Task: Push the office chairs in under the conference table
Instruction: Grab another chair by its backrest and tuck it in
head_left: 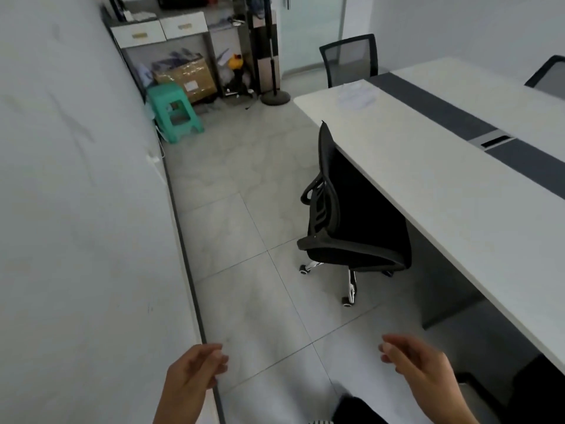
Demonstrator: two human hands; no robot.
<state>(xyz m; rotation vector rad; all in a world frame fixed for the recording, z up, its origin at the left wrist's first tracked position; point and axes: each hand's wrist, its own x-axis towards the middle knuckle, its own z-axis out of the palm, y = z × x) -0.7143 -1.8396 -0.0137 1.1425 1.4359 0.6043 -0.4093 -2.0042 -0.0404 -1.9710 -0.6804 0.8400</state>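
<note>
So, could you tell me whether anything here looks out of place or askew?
Yes: the black office chair beside the conference table is turned sideways, with its backrest along the table edge. Both hands are empty.

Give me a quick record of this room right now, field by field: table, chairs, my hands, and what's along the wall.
conference table: white top, dark centre strip
near chair: black, backrest against the table edge, seat partly under
end chair: mesh back, at the table's far end
far-side chair: only partly in view
left hand: empty, touching nothing
right hand: empty, touching nothing
wall side: green stool, cardboard box, white drawers
</note>
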